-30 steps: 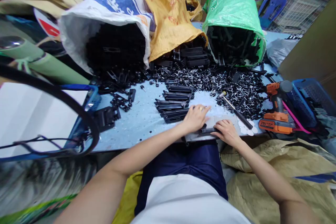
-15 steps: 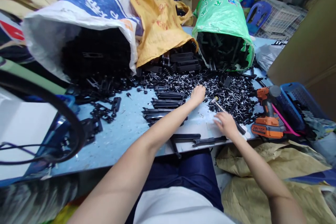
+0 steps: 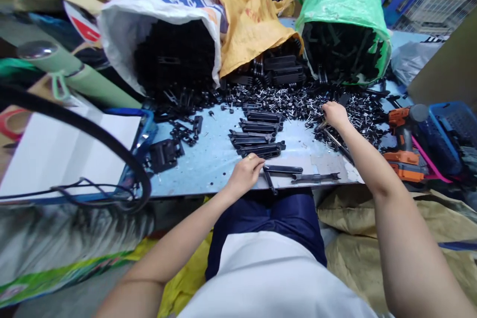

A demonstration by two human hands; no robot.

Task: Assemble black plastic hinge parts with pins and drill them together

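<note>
My left hand (image 3: pixel 246 175) is closed in a pinch at the left end of a black plastic bar (image 3: pixel 283 169), where it meets a short black piece (image 3: pixel 270 182) angled toward the table edge. Whatever lies between the fingertips is too small to name. A second black bar with a forked end (image 3: pixel 316 178) lies just right of it. My right hand (image 3: pixel 335 115) reaches over the heap of black-headed metal pins (image 3: pixel 363 117), its fingers curled down; what they grip is hidden. Right under those fingertips is the head of a hammer (image 3: pixel 323 125), its handle slanting toward me.
Several black bar assemblies (image 3: pixel 261 126) lie in a row on the blue table (image 3: pixel 197 169). Behind are a white sack (image 3: pixel 122 35), a yellow sack (image 3: pixel 246 20) and a green sack (image 3: pixel 345 0) with black parts. An orange cordless drill (image 3: pixel 404 144) and blue basket (image 3: pixel 447 134) are right.
My left hand has come back from the pin heap to the black bar at the table edge. My right hand has moved forward from beside the hammer handle to the heap. The view has shifted.
</note>
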